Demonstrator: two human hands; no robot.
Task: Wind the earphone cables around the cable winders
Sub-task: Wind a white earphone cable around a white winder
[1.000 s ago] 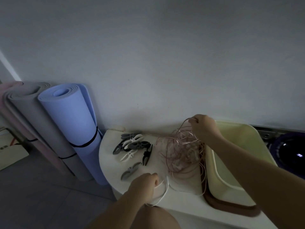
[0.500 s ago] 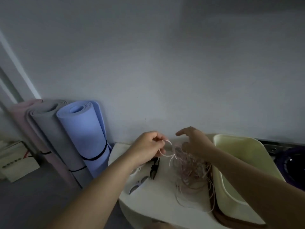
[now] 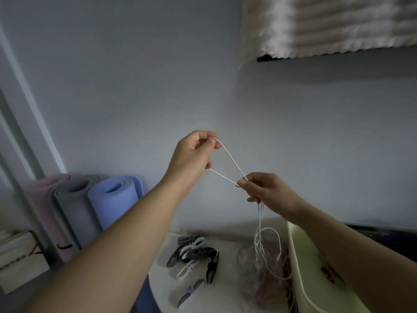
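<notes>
Both hands have risen well above the table (image 3: 162, 276) since half a second ago, drawing a white cable (image 3: 228, 157) up out of the pile. The left hand (image 3: 194, 152), the higher of the two, pinches the cable's looped end between thumb and forefinger, its other fingers curled in. The right hand (image 3: 265, 188), lower and just to the right, pinches the same cable between thumb and forefinger. Two strands stretch taut between the hands, meeting at the right fingertips. From under the right hand the rest of the cable hangs straight down, loops once and runs into the tangle (image 3: 257, 279) of pinkish cables on the table below. The winders (image 3: 194, 251), grey, white and black, lie in a loose cluster beneath the left forearm, untouched. A pale tub (image 3: 311, 274) sits under the right forearm, beside the tangle. Rolled mats (image 3: 112, 199) stand against the wall to the left of the left arm.
</notes>
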